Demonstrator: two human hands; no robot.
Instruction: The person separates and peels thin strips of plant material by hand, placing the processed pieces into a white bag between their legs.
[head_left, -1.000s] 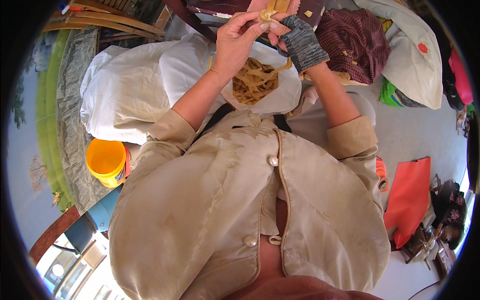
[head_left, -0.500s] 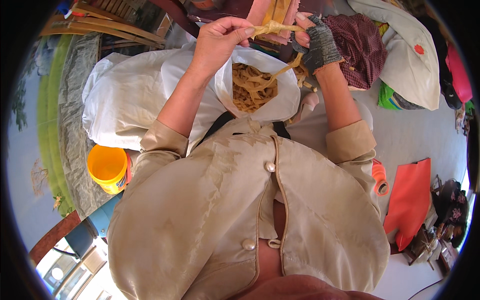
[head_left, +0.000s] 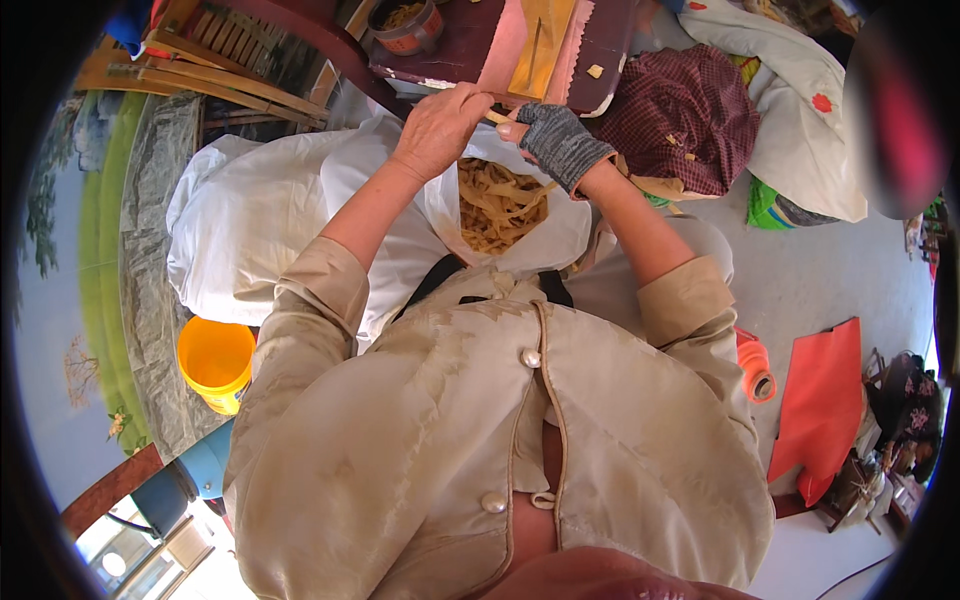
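Observation:
A narrow tan strip [head_left: 497, 117] runs between my two hands, just at the near edge of a dark maroon seat [head_left: 462, 60]. My left hand [head_left: 438, 132] is bare and closed on one end of it, back upward. On my right hand [head_left: 562, 143] is a grey knitted fingerless glove, and its thumb and fingers pinch the strip's other end. Below them an open white bag [head_left: 568, 228] holds a heap of similar tan strips [head_left: 500, 205]. A yellowish wooden piece [head_left: 543, 55] with a slit lies on pink cloth [head_left: 503, 50] on the seat.
On the seat stands a round tub [head_left: 405, 28]. To the left are a full white sack [head_left: 245, 215], a yellow bucket [head_left: 215, 362] and wooden slats [head_left: 235, 70]. A maroon checked cloth bundle [head_left: 685, 115] and a red sheet [head_left: 815, 405] lie to the right.
My hands have come closer together and lower, and the strip between them is now mostly covered. The knotted part seen before is hidden. More of the seat and tub shows.

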